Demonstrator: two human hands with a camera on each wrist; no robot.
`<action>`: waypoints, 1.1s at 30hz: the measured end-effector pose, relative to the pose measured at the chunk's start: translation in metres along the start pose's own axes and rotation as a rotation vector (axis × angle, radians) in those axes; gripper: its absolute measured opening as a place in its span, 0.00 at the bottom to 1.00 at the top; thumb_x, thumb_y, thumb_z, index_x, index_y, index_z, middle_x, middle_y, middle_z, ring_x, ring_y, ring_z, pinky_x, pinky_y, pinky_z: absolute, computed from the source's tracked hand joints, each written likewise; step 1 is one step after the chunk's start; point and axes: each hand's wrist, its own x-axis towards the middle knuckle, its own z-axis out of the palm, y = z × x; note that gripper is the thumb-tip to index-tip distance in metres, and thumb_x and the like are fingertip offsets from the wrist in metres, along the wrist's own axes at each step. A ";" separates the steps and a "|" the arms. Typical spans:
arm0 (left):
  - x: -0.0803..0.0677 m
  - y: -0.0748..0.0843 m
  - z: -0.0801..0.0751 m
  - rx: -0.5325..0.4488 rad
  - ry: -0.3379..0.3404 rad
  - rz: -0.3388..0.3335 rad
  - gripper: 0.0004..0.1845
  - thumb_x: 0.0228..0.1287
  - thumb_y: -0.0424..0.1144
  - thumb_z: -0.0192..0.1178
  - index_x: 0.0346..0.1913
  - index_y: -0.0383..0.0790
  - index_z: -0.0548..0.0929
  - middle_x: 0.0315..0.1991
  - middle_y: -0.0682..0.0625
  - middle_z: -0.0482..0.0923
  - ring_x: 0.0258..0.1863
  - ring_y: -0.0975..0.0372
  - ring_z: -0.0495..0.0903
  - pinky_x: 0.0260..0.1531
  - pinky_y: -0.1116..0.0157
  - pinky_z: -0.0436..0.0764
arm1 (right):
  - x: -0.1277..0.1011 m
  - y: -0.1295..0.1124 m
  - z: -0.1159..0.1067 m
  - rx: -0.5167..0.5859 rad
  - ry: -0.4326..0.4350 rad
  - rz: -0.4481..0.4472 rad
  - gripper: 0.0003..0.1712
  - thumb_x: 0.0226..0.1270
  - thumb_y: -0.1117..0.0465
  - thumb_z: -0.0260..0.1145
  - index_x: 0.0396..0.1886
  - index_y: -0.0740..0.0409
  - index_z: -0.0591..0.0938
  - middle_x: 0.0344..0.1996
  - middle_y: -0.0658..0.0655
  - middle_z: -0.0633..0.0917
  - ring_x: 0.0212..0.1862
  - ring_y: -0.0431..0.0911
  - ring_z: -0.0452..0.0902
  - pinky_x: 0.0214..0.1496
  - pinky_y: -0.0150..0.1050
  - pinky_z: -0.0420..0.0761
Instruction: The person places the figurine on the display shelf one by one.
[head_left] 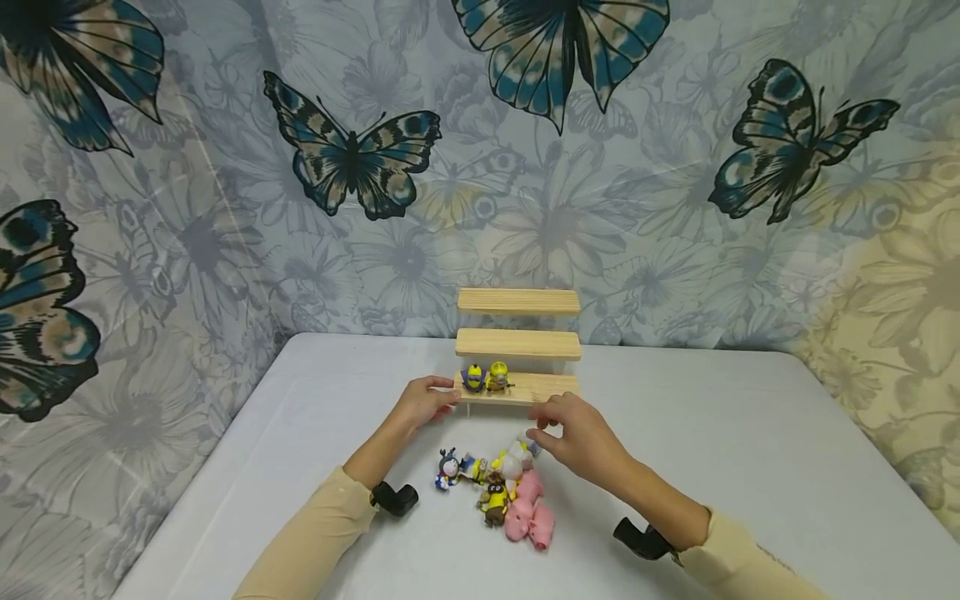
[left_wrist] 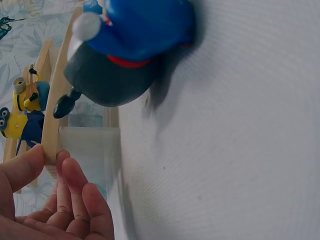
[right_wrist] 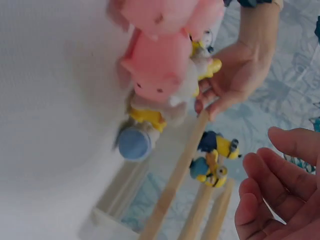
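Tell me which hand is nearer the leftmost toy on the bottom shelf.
Left. The left hand pinches the left end of the bottom shelf, just beside the toy; the right hand is farther off, near the shelf's right end.

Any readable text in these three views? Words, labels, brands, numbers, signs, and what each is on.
None readable in any view.
Wooden shelf stand: wood grain only, no lettering visible.
Toy figures: no lettering I can make out; any fine marks are too small or blurred to read.
Patterned wall: butterflies and flowers, no words visible.
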 end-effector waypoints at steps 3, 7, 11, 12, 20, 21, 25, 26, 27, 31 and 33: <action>-0.001 0.000 0.000 0.007 -0.003 -0.001 0.20 0.65 0.40 0.63 0.58 0.37 0.78 0.41 0.46 0.88 0.33 0.62 0.83 0.34 0.67 0.77 | -0.004 -0.002 0.008 0.009 -0.033 -0.017 0.04 0.57 0.64 0.73 0.34 0.55 0.87 0.27 0.44 0.83 0.34 0.44 0.76 0.34 0.31 0.74; -0.001 -0.001 0.000 0.009 -0.008 -0.003 0.21 0.65 0.41 0.63 0.58 0.37 0.78 0.41 0.46 0.88 0.35 0.61 0.83 0.35 0.66 0.78 | -0.008 -0.003 0.018 0.008 -0.081 -0.030 0.06 0.57 0.63 0.73 0.35 0.57 0.87 0.26 0.44 0.83 0.34 0.43 0.76 0.37 0.33 0.76; -0.002 -0.001 0.000 0.010 -0.008 0.003 0.20 0.65 0.41 0.63 0.58 0.36 0.78 0.40 0.46 0.88 0.34 0.61 0.83 0.35 0.66 0.77 | -0.011 -0.005 0.026 -0.018 -0.138 -0.063 0.06 0.57 0.63 0.71 0.35 0.57 0.87 0.26 0.45 0.83 0.33 0.41 0.72 0.37 0.34 0.75; -0.002 0.000 0.000 0.012 -0.006 0.005 0.20 0.65 0.41 0.63 0.58 0.37 0.78 0.40 0.46 0.88 0.34 0.61 0.83 0.34 0.66 0.77 | -0.011 -0.005 0.028 -0.031 -0.152 -0.073 0.06 0.58 0.63 0.71 0.35 0.57 0.87 0.26 0.45 0.83 0.33 0.40 0.72 0.36 0.34 0.75; -0.002 0.000 0.001 0.016 -0.006 -0.001 0.20 0.65 0.41 0.63 0.58 0.36 0.78 0.40 0.46 0.88 0.34 0.60 0.83 0.34 0.66 0.77 | -0.018 -0.009 0.039 -0.113 -0.158 -0.132 0.05 0.57 0.60 0.72 0.34 0.54 0.87 0.32 0.47 0.83 0.34 0.38 0.68 0.32 0.28 0.71; -0.002 0.000 0.001 0.017 -0.006 -0.001 0.21 0.65 0.41 0.63 0.58 0.36 0.78 0.40 0.46 0.88 0.35 0.60 0.83 0.34 0.66 0.77 | -0.018 -0.009 0.039 -0.111 -0.160 -0.128 0.06 0.57 0.60 0.72 0.35 0.54 0.87 0.32 0.47 0.82 0.34 0.38 0.67 0.31 0.28 0.70; -0.003 0.001 0.001 0.013 -0.004 -0.003 0.20 0.65 0.41 0.63 0.58 0.37 0.78 0.40 0.46 0.88 0.35 0.60 0.83 0.35 0.66 0.77 | -0.017 -0.012 0.041 -0.122 -0.175 -0.110 0.08 0.55 0.60 0.72 0.36 0.54 0.88 0.30 0.47 0.77 0.34 0.38 0.64 0.29 0.27 0.67; -0.002 0.001 0.001 0.013 -0.002 -0.002 0.20 0.65 0.41 0.63 0.58 0.37 0.79 0.40 0.46 0.88 0.35 0.60 0.83 0.35 0.66 0.77 | -0.017 -0.012 0.041 -0.133 -0.176 -0.119 0.08 0.55 0.60 0.73 0.36 0.54 0.88 0.30 0.47 0.77 0.34 0.38 0.63 0.29 0.27 0.66; -0.002 0.002 0.001 0.009 0.000 -0.003 0.20 0.65 0.41 0.63 0.58 0.37 0.79 0.39 0.46 0.88 0.35 0.60 0.83 0.35 0.66 0.77 | -0.016 -0.012 0.041 -0.149 -0.174 -0.133 0.09 0.55 0.61 0.73 0.37 0.54 0.88 0.30 0.47 0.77 0.34 0.38 0.63 0.30 0.27 0.66; -0.002 0.002 0.001 0.007 0.001 -0.004 0.20 0.65 0.41 0.64 0.57 0.37 0.79 0.39 0.46 0.88 0.34 0.60 0.83 0.34 0.67 0.77 | -0.012 -0.010 0.040 -0.221 -0.171 -0.200 0.10 0.55 0.62 0.72 0.38 0.54 0.88 0.33 0.49 0.80 0.34 0.39 0.65 0.32 0.28 0.69; -0.002 0.002 0.001 0.006 0.001 -0.003 0.20 0.65 0.40 0.64 0.57 0.37 0.79 0.40 0.46 0.88 0.34 0.61 0.83 0.33 0.67 0.76 | -0.010 -0.010 0.040 -0.251 -0.186 -0.222 0.11 0.55 0.63 0.72 0.40 0.55 0.87 0.35 0.50 0.81 0.35 0.40 0.67 0.33 0.29 0.70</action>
